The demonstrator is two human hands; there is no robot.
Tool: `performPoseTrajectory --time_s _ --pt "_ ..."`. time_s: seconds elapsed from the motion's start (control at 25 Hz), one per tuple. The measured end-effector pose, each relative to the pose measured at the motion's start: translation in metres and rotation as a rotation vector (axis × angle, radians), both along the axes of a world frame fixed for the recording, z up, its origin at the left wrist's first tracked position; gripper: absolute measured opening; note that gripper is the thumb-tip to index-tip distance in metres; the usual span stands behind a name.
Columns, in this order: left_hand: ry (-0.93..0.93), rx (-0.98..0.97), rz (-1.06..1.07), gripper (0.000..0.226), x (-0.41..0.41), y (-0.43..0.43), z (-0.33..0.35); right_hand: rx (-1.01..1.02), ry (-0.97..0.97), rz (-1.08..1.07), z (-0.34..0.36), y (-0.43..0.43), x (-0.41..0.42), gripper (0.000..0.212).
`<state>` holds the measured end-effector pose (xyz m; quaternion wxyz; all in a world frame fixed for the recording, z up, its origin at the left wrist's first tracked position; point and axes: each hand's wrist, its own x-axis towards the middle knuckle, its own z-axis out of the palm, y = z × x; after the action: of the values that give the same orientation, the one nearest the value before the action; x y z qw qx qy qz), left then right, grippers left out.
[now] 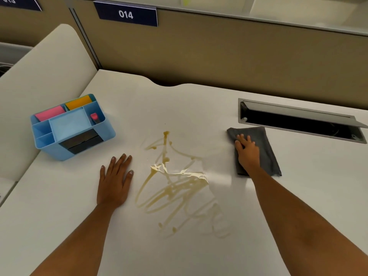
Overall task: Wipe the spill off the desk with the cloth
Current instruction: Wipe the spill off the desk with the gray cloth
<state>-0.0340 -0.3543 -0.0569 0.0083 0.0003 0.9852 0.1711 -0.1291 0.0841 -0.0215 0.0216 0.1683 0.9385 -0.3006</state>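
The spill is spread across the middle of the desk, between the two hands. The left hand is laid flat on the desk just left of the spill. To the right of the spill, the cloth is laid on the desk, and the right hand is rested on top of it. Just behind the cloth, a cable tray is set into the desk with its lid raised. A desk organiser is placed at the left edge of the desk, behind the left hand. The desk is bounded at the back by a partition, on which a number plate is mounted.
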Motion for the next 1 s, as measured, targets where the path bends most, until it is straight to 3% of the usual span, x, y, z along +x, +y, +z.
performPoseTrajectory --time_s 0.2,0.36,0.48,0.68,0.8,1.0 --pt "-0.014 0.005 -0.002 0.056 0.000 -0.001 -0.001 -0.174 0.095 0.365 -0.011 -0.084 0.052 0.039" --pt "-0.004 0.011 -0.001 0.056 0.000 0.000 0.000 -0.168 0.088 0.628 -0.015 -0.071 0.120 0.038" --pt "-0.007 0.015 0.004 0.055 -0.001 0.002 0.002 -0.143 0.087 0.625 -0.009 -0.033 0.107 0.040" --pt "-0.009 0.020 0.004 0.054 0.000 0.001 0.003 -0.050 0.114 0.270 -0.004 -0.047 0.016 0.037" --pt "-0.007 0.026 -0.001 0.054 0.000 0.000 0.001 -0.089 0.074 0.484 -0.007 -0.109 0.001 0.038" --pt "-0.006 0.024 0.000 0.054 -0.001 0.000 0.000 -0.213 0.051 0.848 -0.014 -0.150 0.067 0.039"
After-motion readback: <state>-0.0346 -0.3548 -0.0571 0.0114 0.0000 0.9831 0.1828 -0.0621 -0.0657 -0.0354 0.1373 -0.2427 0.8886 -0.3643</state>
